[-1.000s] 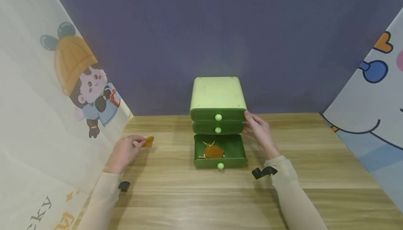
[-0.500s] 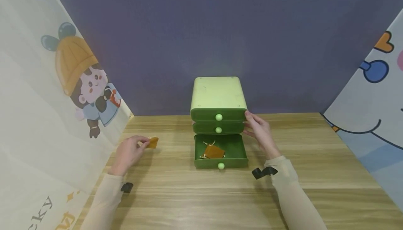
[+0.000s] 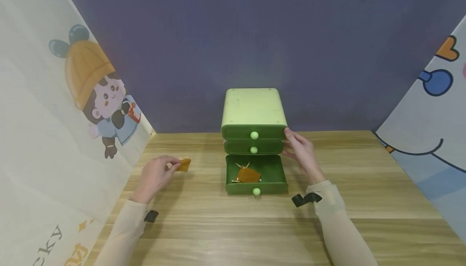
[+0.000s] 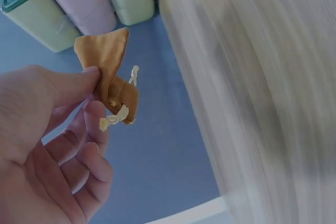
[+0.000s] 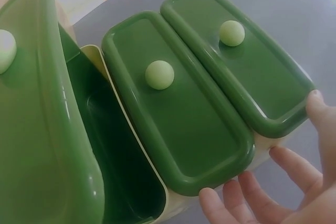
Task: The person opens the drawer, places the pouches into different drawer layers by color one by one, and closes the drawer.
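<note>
My left hand (image 3: 155,176) pinches a small orange-brown drawstring pouch (image 3: 184,165) between thumb and fingers, above the table and left of the drawer unit. In the left wrist view the pouch (image 4: 107,56) looks folded, with knotted cream cords hanging from it. A three-tier drawer unit (image 3: 253,106) has a pale green top and dark green fronts. Its bottom drawer (image 3: 238,189) is pulled out, and a second orange-brown pouch (image 3: 249,175) lies inside. Against the unit's right side rests my right hand (image 3: 303,153), its thumb at the top drawer's corner and its extended fingertips touching the side lower down.
The wooden table (image 3: 233,229) runs back to a dark blue-grey wall (image 3: 182,55). White panels with cartoon pictures close off the left and right sides. The upper two drawers are shut, each with a round pale green knob (image 3: 254,135).
My left hand has moved a little to the right with the pouch, nearer the drawer unit. The right hand stays at the unit's side, and the open drawer has not moved.
</note>
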`<move>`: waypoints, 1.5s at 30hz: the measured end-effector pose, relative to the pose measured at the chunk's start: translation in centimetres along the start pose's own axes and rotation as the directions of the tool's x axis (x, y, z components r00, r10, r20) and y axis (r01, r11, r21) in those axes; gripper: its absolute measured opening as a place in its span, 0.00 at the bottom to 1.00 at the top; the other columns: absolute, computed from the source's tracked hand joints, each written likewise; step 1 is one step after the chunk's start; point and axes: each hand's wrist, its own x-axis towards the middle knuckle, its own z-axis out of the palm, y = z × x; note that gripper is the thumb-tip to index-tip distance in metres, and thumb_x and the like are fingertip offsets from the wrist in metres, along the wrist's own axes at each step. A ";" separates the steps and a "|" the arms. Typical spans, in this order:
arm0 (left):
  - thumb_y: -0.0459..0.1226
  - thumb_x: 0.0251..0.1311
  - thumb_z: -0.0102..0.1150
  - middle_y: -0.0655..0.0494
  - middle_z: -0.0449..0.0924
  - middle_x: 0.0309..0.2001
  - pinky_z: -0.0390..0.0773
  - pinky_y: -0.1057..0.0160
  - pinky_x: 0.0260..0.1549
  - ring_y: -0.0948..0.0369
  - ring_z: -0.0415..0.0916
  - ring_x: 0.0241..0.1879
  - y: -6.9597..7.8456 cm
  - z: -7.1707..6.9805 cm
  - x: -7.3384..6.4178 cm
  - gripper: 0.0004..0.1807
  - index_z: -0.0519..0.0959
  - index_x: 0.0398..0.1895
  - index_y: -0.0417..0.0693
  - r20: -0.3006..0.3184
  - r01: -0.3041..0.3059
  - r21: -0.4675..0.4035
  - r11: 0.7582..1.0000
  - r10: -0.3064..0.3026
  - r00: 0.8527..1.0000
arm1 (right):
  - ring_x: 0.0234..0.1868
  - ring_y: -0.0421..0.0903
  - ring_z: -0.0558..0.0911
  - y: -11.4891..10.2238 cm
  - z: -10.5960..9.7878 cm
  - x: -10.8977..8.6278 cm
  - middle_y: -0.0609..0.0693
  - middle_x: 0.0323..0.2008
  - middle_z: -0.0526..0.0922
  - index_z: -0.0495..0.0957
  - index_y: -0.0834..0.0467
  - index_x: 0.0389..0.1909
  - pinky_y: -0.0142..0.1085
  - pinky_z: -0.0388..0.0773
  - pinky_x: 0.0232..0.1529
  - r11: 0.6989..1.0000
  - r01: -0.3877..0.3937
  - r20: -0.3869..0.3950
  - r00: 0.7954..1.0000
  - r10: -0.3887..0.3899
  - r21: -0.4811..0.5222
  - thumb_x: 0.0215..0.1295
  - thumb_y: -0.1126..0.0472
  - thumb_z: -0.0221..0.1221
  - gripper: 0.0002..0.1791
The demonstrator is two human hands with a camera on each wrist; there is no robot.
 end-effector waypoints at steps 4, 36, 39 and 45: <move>0.40 0.69 0.71 0.49 0.92 0.46 0.77 0.61 0.27 0.64 0.78 0.27 0.8 0.1 0.1 0.07 0.91 0.46 0.50 0.010 -0.026 -0.002 1.000 0.026 1.000 | 0.76 0.61 0.72 0.0 0.0 0.1 0.61 0.81 0.63 0.60 0.57 0.83 0.45 0.81 0.66 1.000 -0.006 -0.005 1.000 0.006 0.011 0.73 0.31 0.58 0.49; 0.40 0.65 0.75 0.53 0.93 0.41 0.70 0.66 0.22 0.69 0.71 0.23 3.7 0.7 0.1 0.06 0.93 0.42 0.52 -0.005 -0.103 -0.037 0.994 0.103 0.995 | 0.70 0.54 0.77 0.3 0.0 -0.1 0.62 0.78 0.67 0.63 0.57 0.82 0.43 0.82 0.66 1.000 0.007 0.010 1.000 -0.007 0.005 0.73 0.30 0.57 0.47; 0.40 0.65 0.75 0.53 0.93 0.42 0.70 0.67 0.22 0.70 0.71 0.22 3.8 0.8 0.1 0.06 0.93 0.42 0.52 0.003 -0.101 -0.045 0.994 0.101 0.995 | 0.66 0.51 0.79 0.2 0.1 -0.1 0.62 0.77 0.67 0.64 0.58 0.81 0.41 0.83 0.64 1.000 0.003 0.002 1.000 -0.003 0.009 0.74 0.31 0.57 0.47; 0.40 0.64 0.75 0.53 0.93 0.42 0.70 0.67 0.22 0.70 0.71 0.23 4.0 1.1 0.2 0.06 0.93 0.41 0.52 -0.004 -0.109 -0.060 0.992 0.109 0.994 | 0.57 0.41 0.82 0.2 0.1 -0.1 0.61 0.77 0.68 0.65 0.58 0.81 0.40 0.83 0.63 1.000 0.006 -0.001 1.000 -0.006 0.011 0.73 0.30 0.58 0.47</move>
